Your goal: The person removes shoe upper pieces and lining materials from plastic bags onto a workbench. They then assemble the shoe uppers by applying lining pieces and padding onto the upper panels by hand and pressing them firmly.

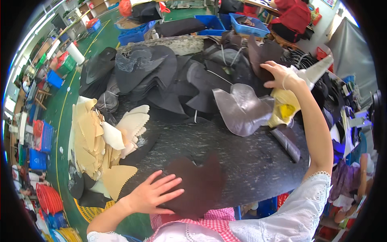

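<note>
Head view shows one brown piece [203, 181] laid out under your left hand [155, 195], fingers spread, your right hand [282, 76] at a brown sheet [262, 50], grip unclear, black stacks [163, 76] seemingly left.

Dark brown, perhaps maroon, sheet [203, 179]; silvery-grey piece [242, 108]; tan pieces [86, 139]; pink-and-white checked apron [219, 227]

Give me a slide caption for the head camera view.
Left hand spread on a dark brown sheet, right hand at a second brown sheet across the cluttered black worktable.
</note>
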`<state>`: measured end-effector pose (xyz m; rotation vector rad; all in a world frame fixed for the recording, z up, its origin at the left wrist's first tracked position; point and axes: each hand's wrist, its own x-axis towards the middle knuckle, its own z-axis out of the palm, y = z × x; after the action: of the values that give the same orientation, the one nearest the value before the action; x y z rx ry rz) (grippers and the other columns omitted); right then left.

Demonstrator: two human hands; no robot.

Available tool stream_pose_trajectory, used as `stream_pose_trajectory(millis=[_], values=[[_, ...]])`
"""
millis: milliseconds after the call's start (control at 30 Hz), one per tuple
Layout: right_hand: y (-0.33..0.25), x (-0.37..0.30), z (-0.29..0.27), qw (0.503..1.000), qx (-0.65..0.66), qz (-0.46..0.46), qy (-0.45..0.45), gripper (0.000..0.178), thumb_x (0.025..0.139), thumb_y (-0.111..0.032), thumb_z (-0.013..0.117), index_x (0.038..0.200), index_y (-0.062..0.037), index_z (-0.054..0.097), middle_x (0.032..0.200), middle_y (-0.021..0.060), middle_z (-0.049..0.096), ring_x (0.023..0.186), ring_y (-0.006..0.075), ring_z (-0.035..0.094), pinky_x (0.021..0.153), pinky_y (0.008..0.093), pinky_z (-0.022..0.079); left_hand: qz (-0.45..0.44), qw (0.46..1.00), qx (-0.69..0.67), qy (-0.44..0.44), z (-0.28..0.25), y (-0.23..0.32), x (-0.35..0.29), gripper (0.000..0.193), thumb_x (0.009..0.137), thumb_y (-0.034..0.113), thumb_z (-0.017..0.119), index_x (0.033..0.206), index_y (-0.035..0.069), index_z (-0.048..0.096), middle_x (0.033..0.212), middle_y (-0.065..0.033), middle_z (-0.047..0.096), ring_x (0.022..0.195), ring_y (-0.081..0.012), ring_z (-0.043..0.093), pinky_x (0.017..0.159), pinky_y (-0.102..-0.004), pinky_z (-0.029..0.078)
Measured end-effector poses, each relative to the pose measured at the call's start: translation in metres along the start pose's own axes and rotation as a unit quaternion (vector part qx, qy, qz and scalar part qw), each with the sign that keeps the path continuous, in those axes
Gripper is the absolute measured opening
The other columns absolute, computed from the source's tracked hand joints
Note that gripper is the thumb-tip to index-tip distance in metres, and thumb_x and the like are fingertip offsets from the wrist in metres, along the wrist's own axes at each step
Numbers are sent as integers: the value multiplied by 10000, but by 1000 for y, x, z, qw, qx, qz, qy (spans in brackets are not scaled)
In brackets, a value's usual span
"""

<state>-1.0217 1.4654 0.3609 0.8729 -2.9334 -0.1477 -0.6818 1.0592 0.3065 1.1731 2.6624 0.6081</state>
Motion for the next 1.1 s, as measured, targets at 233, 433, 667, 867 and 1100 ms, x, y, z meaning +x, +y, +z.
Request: stream_pose_trajectory(millis=[233,433,667,867,1100], values=[[-144,12,-49,965,170,-177,89,248,790,-193,667,1004,-67,657,1034,89,646,1002,274,604,871,387,470,-24,998,-55,2,-22,-8,-6,568,802,379,681,1293,130,541,1402,-122,455,1281,-262,454,1092,-493,264],[-164,-22,5,965,59,-254,-7,215,772,-227,684,936,-88,677,1075,56,594,1188,210,465,944,387,401,-77,973,133,173,-52,-50,12,391,787,203,689,1142,54,618,1256,-148,555,1205,-289,508,1073,-526,279],[-197,-47,-24,959,105,-255,71,214,784,-166,672,972,-64,665,1185,77,573,1184,265,490,1011,418,380,-216,916,197,275,-116,-199,29,327,787,96,654,1110,44,641,1117,-122,646,1098,-290,578,976,-404,418],[-192,-123,-20,953,214,-185,111,214,722,-73,703,929,-51,653,1134,93,605,1082,282,570,917,405,453,-38,853,192,485,-136,-82,36,259,766,-64,580,958,82,675,977,-85,661,844,-265,635,744,-350,500],[-226,-112,-8,915,282,-239,159,198,718,-51,708,909,-40,659,1087,86,627,1033,279,596,878,391,482,-187,878,212,387,-79,-82,13,263,773,74,669,1027,56,606,1066,-98,611,1066,-298,562,1017,-461,382]])
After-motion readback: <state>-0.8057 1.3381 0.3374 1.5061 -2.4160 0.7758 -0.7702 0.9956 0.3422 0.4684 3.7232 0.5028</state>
